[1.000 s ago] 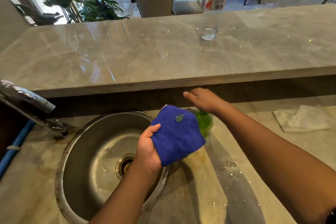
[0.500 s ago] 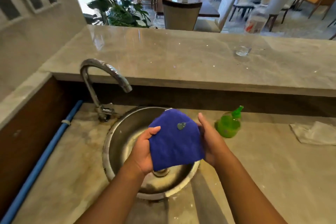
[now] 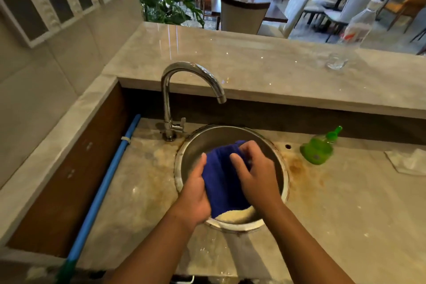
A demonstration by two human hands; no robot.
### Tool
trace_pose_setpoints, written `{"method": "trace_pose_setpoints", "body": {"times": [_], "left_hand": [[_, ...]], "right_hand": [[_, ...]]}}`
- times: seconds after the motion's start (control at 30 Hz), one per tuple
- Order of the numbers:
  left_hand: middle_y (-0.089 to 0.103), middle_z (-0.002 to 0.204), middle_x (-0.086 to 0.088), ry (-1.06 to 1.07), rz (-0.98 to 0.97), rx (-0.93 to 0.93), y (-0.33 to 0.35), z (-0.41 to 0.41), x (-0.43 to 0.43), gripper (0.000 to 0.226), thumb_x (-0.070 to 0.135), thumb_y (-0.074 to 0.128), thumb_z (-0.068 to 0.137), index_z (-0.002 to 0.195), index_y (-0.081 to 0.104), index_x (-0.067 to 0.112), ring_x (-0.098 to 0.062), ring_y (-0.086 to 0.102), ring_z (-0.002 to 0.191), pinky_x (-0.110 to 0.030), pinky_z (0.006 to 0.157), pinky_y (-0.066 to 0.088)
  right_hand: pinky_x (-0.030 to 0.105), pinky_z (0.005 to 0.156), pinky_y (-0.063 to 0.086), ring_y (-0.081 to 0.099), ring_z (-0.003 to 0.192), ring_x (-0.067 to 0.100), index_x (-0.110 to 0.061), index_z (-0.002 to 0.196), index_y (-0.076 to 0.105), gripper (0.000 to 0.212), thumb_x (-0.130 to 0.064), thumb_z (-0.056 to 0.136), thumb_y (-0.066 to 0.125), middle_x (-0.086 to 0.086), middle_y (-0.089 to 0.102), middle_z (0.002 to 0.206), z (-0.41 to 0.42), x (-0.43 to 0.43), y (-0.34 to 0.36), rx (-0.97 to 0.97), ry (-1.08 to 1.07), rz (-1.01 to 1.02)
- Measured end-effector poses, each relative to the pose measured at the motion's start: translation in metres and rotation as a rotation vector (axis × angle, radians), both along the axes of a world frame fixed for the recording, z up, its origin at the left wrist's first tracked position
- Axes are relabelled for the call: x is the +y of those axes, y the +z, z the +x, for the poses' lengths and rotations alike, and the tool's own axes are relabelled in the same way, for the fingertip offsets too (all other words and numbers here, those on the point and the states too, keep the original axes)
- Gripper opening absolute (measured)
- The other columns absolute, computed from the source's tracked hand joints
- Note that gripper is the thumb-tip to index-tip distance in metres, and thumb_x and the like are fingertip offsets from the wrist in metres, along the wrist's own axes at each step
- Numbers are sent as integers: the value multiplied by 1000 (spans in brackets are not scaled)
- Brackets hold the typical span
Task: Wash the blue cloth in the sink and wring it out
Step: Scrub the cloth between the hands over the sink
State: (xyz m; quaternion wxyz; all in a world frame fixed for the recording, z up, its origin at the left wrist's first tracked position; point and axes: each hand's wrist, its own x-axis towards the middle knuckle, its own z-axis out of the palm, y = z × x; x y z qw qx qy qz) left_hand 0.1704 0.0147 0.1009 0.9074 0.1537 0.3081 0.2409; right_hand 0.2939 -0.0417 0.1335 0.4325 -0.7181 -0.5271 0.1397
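- Head view: the biggest thing is the stone counter (image 3: 345, 203). It looks wet and stained next to the sink.
- The round metal sink (image 3: 285, 182) is set into the counter.
- The bent tap (image 3: 191, 71) stands behind the sink. I see no water coming out of it.
- The blue cloth (image 3: 223, 182) is over the sink bowl, held up between both hands. Its bottom end hangs toward the near rim.
- The cloth looks soft and floppy, and it will bend any way. I think it gets heavy and drippy when wet. I cannot tell if it is wet now. It will not break.
- I think a thick bunch at each end is the best place to hold it. Then the hands can twist it opposite ways to wring it.
- The left hand (image 3: 196, 196) holds the cloth's left side. Its fingers go behind the cloth and its thumb is in front.
- The right hand (image 3: 258, 175) holds the right side. Its bent fingers squeeze a bunch of cloth near the top.
- A small green bottle (image 3: 317, 151) stands to the right of the sink, not touching it.
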Motion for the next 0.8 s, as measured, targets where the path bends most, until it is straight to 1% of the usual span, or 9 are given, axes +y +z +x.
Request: {"method": "trace_pose_setpoints", "body": {"times": [0.07,0.13,0.27,0.37,0.43,0.57,0.63,0.7,0.8], "left_hand": [[73,119,-14,16,-9,-5,7,3,-4,59,58,40,98,115,76,15,-30,69,111,-47,100,48],[73,120,-11,45,-9,-24,10,7,-8,51,50,43,100,108,80,16,-25,69,114,-41,103,47],[67,132,-14,145,-79,-68,2,12,-15,52,48,42,102,133,65,14,-29,62,124,-41,103,47],[67,130,-18,189,-114,-77,-2,10,-20,53,47,39,102,137,59,12,-33,61,123,-47,100,47],[68,127,-19,187,-107,-63,2,8,-23,53,47,39,102,136,58,11,-36,62,122,-50,101,47],[76,112,-14,157,17,-25,12,4,-19,42,43,43,103,117,66,12,-32,70,106,-48,94,51],[77,109,-14,160,27,-29,16,4,-14,41,42,43,103,115,67,12,-32,70,104,-48,91,51],[74,115,-16,177,-1,-36,19,7,-11,45,45,41,103,123,65,12,-34,67,110,-50,92,50],[68,130,-15,168,-3,-50,18,16,-12,50,45,46,100,129,66,10,-29,64,120,-43,101,49]], "right_hand": [[28,63,51,59,70,8,-24,94,53,12,-35,98,55,-8,61,79,-24,2,-5,-48,72,-31],[32,63,52,59,72,13,-25,96,53,24,-47,96,44,-7,62,81,-36,5,-14,-217,54,-17],[32,58,53,60,64,10,-20,96,54,24,-40,99,42,-6,63,77,-23,15,-27,-302,52,30],[33,58,53,61,65,11,-19,95,51,19,-36,101,46,-5,63,77,-8,23,-34,-231,33,-22],[30,61,53,62,69,10,-20,97,53,12,-31,102,50,-5,63,80,8,28,-35,-59,-44,-59],[25,65,47,59,69,6,-25,91,55,11,-27,102,54,-5,61,80,37,28,-25,165,-97,-52],[21,61,46,58,67,5,-25,90,56,12,-27,102,54,-4,61,78,35,21,-13,177,-79,39],[17,58,48,59,66,3,-24,91,56,11,-27,101,54,-6,61,76,21,13,-2,147,5,104],[27,62,54,62,68,7,-22,94,55,24,-43,96,45,-6,64,80,-14,6,-8,-92,148,45]]}}
